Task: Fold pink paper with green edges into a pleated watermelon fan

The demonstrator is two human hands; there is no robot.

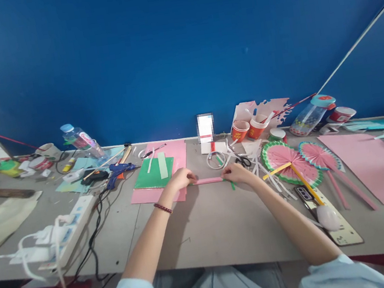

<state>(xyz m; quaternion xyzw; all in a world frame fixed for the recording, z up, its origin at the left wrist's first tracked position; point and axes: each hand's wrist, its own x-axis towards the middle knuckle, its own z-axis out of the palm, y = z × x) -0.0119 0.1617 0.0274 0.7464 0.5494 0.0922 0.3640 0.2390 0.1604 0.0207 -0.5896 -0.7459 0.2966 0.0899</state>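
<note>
A narrow pink paper strip [209, 180] lies level between my hands, low over the table in front of me. My left hand [183, 179] pinches its left end, fingers closed. At the other end, my right hand [237, 173] has its fingertips closed on the strip too. Bits of green show at both ends, and a small green scrap [233, 186] is just below the right fingers. Left of the left hand, a green sheet [153, 174] with a pale strip on it rests on pink paper [177, 151]. Whether the strip is folded or rolled I cannot tell.
Two watermelon-patterned paper fans [290, 163] and pink paper [371, 160] lie at right. Behind are paper cups [240, 130], scissors [243, 159], white strips and an upright phone [206, 127]. At left are a glue gun [120, 173], power strip [78, 228] with cables, and a bottle [83, 142].
</note>
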